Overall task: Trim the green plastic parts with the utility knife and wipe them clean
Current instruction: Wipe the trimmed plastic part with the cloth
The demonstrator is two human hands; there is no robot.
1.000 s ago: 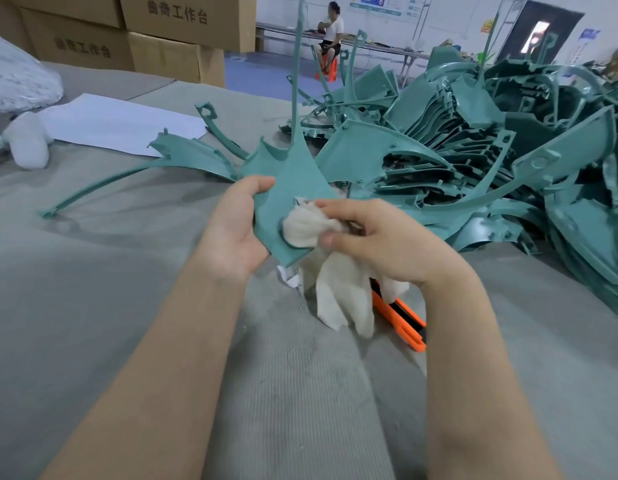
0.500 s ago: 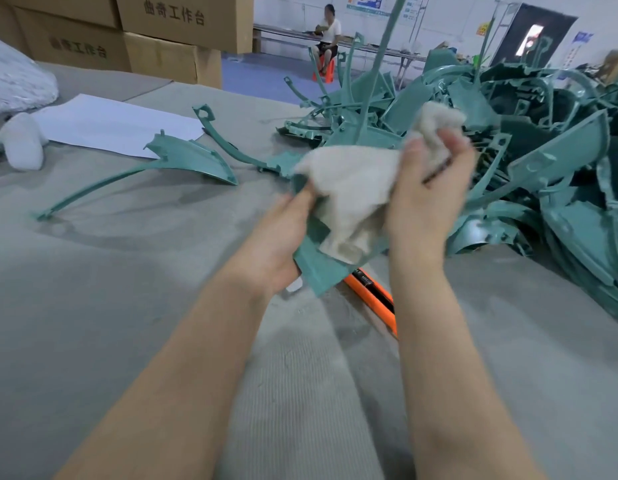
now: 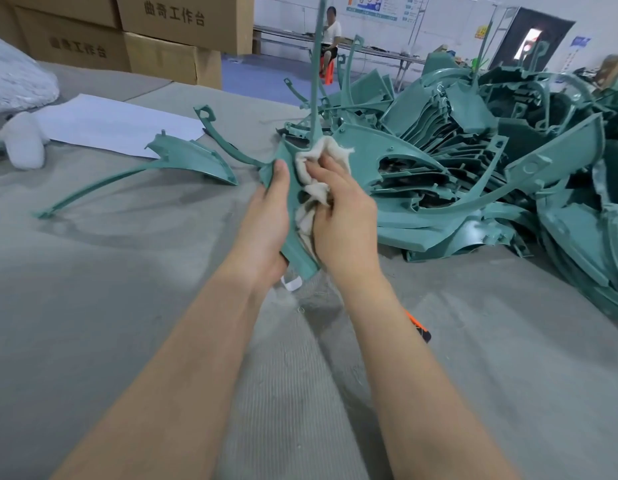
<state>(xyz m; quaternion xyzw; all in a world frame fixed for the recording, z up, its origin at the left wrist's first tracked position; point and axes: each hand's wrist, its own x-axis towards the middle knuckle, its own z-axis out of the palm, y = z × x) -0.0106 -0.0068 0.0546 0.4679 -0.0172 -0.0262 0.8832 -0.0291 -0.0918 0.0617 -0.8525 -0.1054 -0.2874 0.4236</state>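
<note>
Since half a second ago the right hand [image 3: 342, 216] has dropped from its raised reach, and the cloth [image 3: 323, 154], then spread wide over the green plastic part [image 3: 299, 254], is now bunched small against it; the right fingers [image 3: 321, 174] curl round the cloth and press it to the part's face, just below where its thin stem rises straight up; the left hand [image 3: 266, 220] grips the part's left edge, thumb laid along the front, its other fingers hidden behind; the part stands upright between the two hands, above the desk [image 3: 93, 306]; the utility knife [image 3: 417, 326] lies on the desk, mostly hidden behind the right forearm, only an orange and black end showing; another green part [image 3: 183, 157] lies flat to the left, near a white sheet [image 3: 117, 126]; a heap of green parts [image 3: 474, 150] fills the desk's right side.
</note>
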